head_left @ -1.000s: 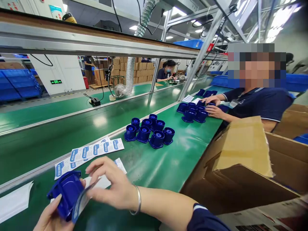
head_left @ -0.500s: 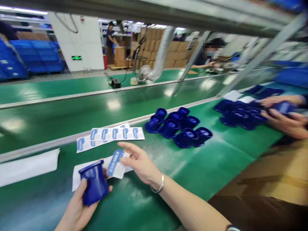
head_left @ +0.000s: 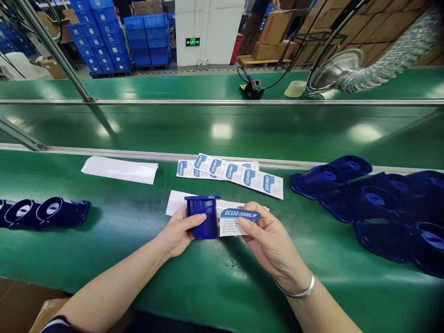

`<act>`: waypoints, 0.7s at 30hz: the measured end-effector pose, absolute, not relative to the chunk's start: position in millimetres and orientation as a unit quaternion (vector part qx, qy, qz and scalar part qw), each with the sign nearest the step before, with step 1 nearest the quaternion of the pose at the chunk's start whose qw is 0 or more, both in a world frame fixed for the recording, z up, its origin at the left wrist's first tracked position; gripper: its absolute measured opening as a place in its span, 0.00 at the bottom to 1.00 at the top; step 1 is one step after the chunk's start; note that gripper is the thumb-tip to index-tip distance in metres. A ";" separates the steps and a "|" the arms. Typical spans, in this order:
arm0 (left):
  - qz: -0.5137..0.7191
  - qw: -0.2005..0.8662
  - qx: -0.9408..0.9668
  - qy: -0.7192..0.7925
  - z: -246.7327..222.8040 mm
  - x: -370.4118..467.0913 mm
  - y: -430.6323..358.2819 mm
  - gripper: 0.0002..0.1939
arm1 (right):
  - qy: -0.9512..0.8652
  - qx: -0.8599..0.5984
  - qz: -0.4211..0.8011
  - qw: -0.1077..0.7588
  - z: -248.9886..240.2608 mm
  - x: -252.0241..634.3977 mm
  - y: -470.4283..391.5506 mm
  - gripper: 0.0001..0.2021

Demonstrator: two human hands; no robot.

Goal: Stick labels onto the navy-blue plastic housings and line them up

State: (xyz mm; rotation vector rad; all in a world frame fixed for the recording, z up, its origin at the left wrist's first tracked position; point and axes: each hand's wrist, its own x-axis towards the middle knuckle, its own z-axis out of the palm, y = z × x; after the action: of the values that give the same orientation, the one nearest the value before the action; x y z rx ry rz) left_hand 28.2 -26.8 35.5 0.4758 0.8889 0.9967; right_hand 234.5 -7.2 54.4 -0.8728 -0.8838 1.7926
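Hands (head_left: 178, 233) gripping blue housing (head_left: 204, 217), pinching label (head_left: 234, 223)

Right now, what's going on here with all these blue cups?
A person's left hand is holding up one blue cup. The right hand is holding a label close beside it, but I can't tell whether the two touch. Strips of more labels lie farther back on the green table. Other blue cups sit in groups to the left and right.
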 end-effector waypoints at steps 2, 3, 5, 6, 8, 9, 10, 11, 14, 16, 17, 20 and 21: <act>0.459 0.754 0.239 0.404 37.5 29.3 -27.2 0.29 | -0.359 -0.363 0.724 0.464 53.3 232.5 -9.3 0.15; 0.461 0.752 0.248 0.400 38.4 29.8 -27.7 0.29 | -0.356 -0.367 0.722 0.465 52.8 231.8 -10.4 0.15; 0.466 0.746 0.265 0.395 40.0 31.0 -28.8 0.30 | -0.350 -0.378 0.722 0.462 51.4 231.1 -12.3 0.15; 0.471 0.740 0.271 0.396 40.5 31.5 -29.4 0.32 | -0.347 -0.383 0.723 0.458 50.6 231.0 -13.3 0.15; 0.481 0.723 0.281 0.409 41.0 32.4 -30.6 0.35 | -0.347 -0.392 0.727 0.444 48.7 231.2 -15.0 0.15; 0.485 0.713 0.284 0.419 40.8 32.9 -31.2 0.37 | -0.348 -0.394 0.729 0.437 47.8 231.4 -15.8 0.15; 0.488 0.704 0.287 0.428 40.4 33.3 -31.7 0.39 | -0.349 -0.394 0.733 0.431 47.0 231.6 -16.5 0.14; 0.490 0.697 0.292 0.436 39.8 33.7 -32.2 0.40 | -0.350 -0.391 0.736 0.429 46.4 231.7 -17.2 0.14; 0.478 0.685 0.324 0.444 36.7 34.7 -33.8 0.37 | -0.352 -0.383 0.738 0.430 45.8 231.0 -19.0 0.13; 0.471 0.675 0.353 0.445 34.4 35.2 -34.9 0.32 | -0.353 -0.389 0.737 0.426 46.0 229.9 -20.2 0.12; 0.469 0.669 0.366 0.446 33.4 35.5 -35.5 0.31 | -0.355 -0.393 0.735 0.423 46.1 229.2 -20.8 0.12; 0.464 0.661 0.388 0.445 31.3 36.2 -37.1 0.30 | -0.368 -0.403 0.726 0.419 46.5 227.2 -22.9 0.13; 0.462 0.661 0.389 0.445 31.0 36.4 -37.6 0.30 | -0.370 -0.405 0.722 0.420 46.7 226.6 -23.6 0.13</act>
State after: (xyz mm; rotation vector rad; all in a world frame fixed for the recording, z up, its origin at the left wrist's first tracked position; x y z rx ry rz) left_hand 36.4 -37.6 31.0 0.8806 1.0055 1.0440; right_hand 226.6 -23.6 46.7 -1.0160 -0.9282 1.8108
